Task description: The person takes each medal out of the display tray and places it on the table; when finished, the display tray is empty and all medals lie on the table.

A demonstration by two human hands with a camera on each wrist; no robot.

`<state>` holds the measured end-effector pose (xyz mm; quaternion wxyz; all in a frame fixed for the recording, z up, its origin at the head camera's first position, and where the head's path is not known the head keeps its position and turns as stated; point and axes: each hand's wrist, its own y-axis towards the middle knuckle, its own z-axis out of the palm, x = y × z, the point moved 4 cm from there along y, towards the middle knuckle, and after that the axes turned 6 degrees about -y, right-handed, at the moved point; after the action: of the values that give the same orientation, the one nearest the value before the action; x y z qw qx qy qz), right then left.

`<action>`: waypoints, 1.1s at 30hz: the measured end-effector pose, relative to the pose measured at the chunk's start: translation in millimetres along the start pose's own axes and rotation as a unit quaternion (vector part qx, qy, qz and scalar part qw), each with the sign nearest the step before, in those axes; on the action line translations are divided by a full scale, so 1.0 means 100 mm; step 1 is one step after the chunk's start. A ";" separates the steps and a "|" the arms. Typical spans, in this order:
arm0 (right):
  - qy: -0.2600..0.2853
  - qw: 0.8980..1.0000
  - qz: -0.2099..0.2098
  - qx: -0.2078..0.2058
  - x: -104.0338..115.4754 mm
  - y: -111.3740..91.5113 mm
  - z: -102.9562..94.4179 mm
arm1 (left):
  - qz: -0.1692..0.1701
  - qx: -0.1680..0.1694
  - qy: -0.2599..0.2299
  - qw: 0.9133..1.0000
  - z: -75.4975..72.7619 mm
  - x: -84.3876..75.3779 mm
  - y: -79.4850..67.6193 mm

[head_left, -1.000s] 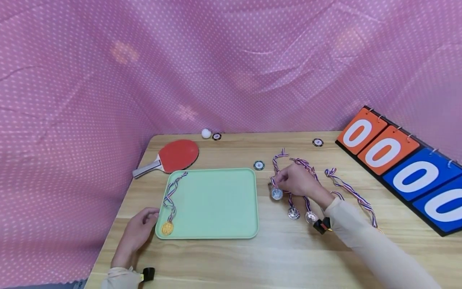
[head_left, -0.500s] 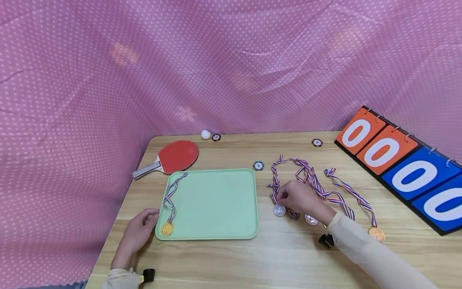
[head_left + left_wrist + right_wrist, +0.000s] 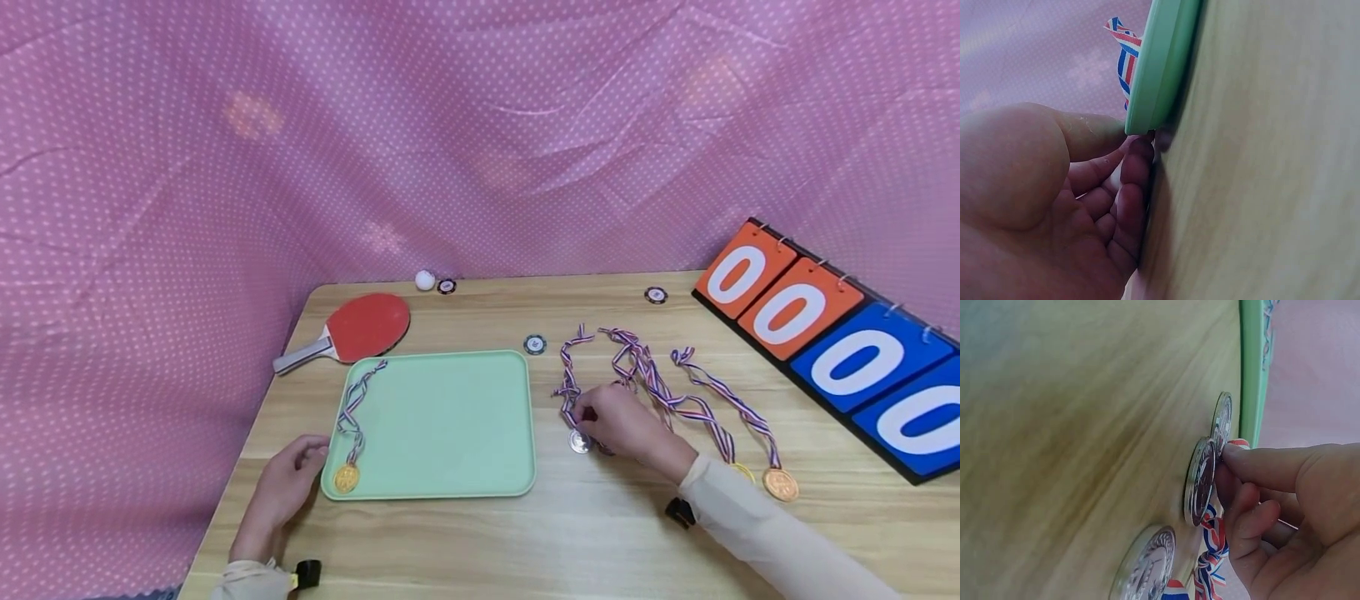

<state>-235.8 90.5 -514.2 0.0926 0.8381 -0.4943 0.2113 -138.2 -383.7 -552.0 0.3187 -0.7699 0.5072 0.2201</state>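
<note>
My left hand [image 3: 283,483] is at the left edge of the light green tray [image 3: 442,425]. In the left wrist view its thumb lies on the tray's rim [image 3: 1157,69], with curled fingers below. A gold medal [image 3: 347,477] on a striped ribbon lies along the tray's left side. Right of the tray, my right hand [image 3: 622,425] pinches the ribbon just above a silver medal [image 3: 579,441], which lies on the table. In the right wrist view that medal [image 3: 1222,419] is beyond a second silver medal [image 3: 1200,481], with a third one [image 3: 1147,565] closer.
Tangled striped ribbons [image 3: 652,375] lie behind the right hand. A bronze-coloured medal [image 3: 781,484] is farther right. The scoreboard [image 3: 795,312] stands at the right. A red table tennis bat [image 3: 369,327], a white ball [image 3: 424,280] and poker chips [image 3: 535,344] lie toward the back.
My right hand has brought the silver medal toward the front edge and set it down, its ribbon stretching out behind. The left hand stays at the tray.
</note>
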 end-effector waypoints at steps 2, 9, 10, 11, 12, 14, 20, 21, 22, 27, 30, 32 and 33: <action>0.000 1.000 -0.001 -0.001 0.02 0.00 0.01 | -0.001 -0.001 0.000 1.000 0.00 0.02 0.00; 0.004 1.000 0.011 0.004 0.05 -0.01 0.02 | -0.003 -0.001 -0.001 1.000 0.00 0.04 -0.02; 0.006 1.000 0.022 0.004 0.06 -0.01 0.00 | -0.004 0.001 -0.003 1.000 0.00 0.04 -0.02; 0.005 0.999 0.034 0.001 0.07 -0.02 -0.02 | -0.006 0.002 -0.005 1.000 -0.01 0.04 -0.02; 0.005 0.999 0.045 -0.004 0.08 -0.02 -0.04 | -0.006 0.003 -0.006 1.000 -0.01 0.04 -0.02; 0.000 0.998 0.063 -0.019 0.12 0.00 -0.09 | -0.002 0.004 -0.008 1.000 -0.01 0.04 -0.01; 0.034 0.998 0.048 -0.037 0.49 0.13 -0.13 | 0.002 0.004 -0.009 1.000 -0.04 0.03 0.00; 0.051 0.997 0.039 -0.031 0.59 0.17 -0.11 | 0.000 0.004 -0.010 1.000 -0.04 0.03 0.00; 0.067 0.997 0.031 -0.023 0.69 0.21 -0.07 | -0.001 0.005 -0.010 1.000 -0.04 0.03 0.00; 0.150 0.988 -0.018 0.030 1.26 0.47 0.16 | -0.003 0.004 -0.016 1.000 -0.04 0.03 0.01; 0.210 0.975 -0.022 0.068 1.57 0.64 0.35 | 0.005 -0.001 -0.019 1.000 -0.03 0.03 0.01; 0.241 0.966 -0.016 0.089 1.76 0.74 0.48 | 0.011 -0.005 -0.018 1.000 -0.02 0.03 0.01; 0.244 0.965 -0.013 0.097 1.85 0.79 0.56 | 0.011 -0.005 -0.017 1.000 -0.02 0.03 0.01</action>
<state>-211.9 -114.8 -485.7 0.1317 0.7725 -0.4229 0.4550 -138.0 -387.0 -552.7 0.3210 -0.7617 0.5093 0.2396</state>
